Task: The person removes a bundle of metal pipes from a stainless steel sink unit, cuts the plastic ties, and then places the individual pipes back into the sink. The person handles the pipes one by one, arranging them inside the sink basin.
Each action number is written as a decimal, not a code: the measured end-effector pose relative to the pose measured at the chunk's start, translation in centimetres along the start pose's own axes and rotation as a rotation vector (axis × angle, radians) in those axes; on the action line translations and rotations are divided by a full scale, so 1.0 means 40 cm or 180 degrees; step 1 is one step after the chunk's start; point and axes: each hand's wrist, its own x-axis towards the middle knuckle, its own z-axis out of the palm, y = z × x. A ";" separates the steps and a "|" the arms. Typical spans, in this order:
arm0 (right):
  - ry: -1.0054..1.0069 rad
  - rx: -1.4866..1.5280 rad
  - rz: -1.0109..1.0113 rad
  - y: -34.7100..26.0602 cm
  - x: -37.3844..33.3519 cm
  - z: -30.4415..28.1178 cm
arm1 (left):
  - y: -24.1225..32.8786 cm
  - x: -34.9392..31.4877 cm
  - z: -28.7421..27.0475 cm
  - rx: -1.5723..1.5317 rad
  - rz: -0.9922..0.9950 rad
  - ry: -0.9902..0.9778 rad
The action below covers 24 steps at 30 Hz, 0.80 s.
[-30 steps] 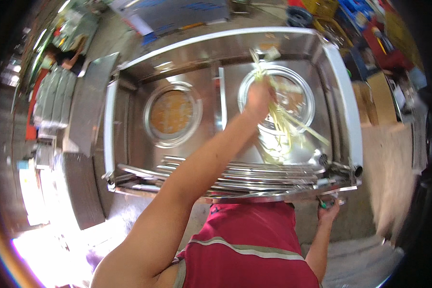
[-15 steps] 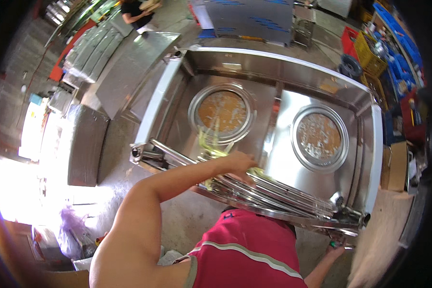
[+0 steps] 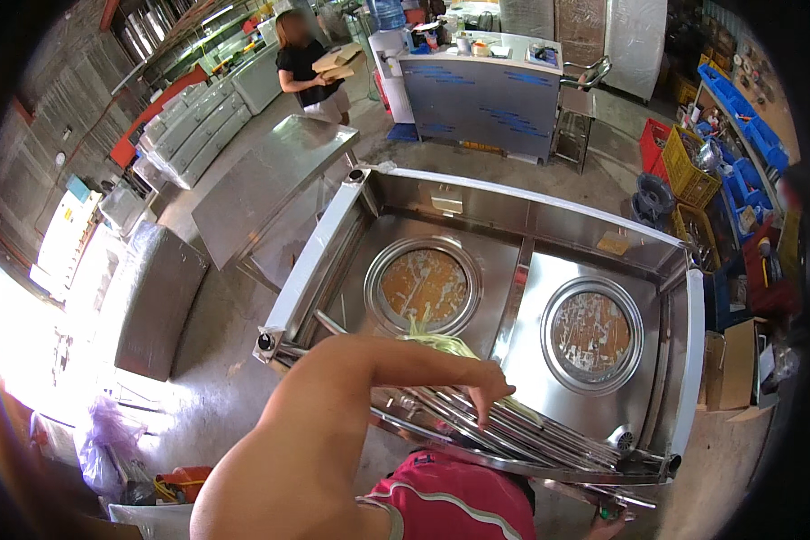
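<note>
In front of me stands a wide stainless-steel frame (image 3: 603,216), box-like, with two round rings (image 3: 423,286) in its panel. Along its near side lies a bundle of shiny metal tubes (image 3: 549,441). Yellow-green strips (image 3: 441,342) rest over the tubes and run beneath my left forearm. Above the bundle, my left hand (image 3: 490,387) has its fingers bent down at the tubes and strips; what they grip is hidden. Low at the near right corner, my right hand (image 3: 607,526) is closed around a small thing with a green part (image 3: 610,514), beside thin metal ends.
A metal table (image 3: 274,175) stands at far left, and another person (image 3: 306,76) holds cardboard behind it. A wrapped block (image 3: 162,301) is at left. Yellow crates (image 3: 693,166) and blue bins (image 3: 747,126) line the right, with a cardboard box (image 3: 738,364) nearer.
My view has tilted up, showing more of the far room and the other person. Against the frame, my left hand has shifted slightly right along the tubes. My right hand stays low at the corner.
</note>
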 end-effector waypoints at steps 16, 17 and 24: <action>0.0429 0.1332 0.0532 0.222 -0.236 -0.007 | -0.223 0.010 -0.199 0.1031 0.0339 0.1062; 0.0354 0.1617 0.0637 0.237 -0.259 0.025 | -0.249 -0.009 -0.209 0.1091 0.0329 0.1077; 0.2114 -0.1001 -0.0609 0.050 -0.387 -0.073 | -0.333 -0.122 -0.252 0.1236 -0.0970 0.1650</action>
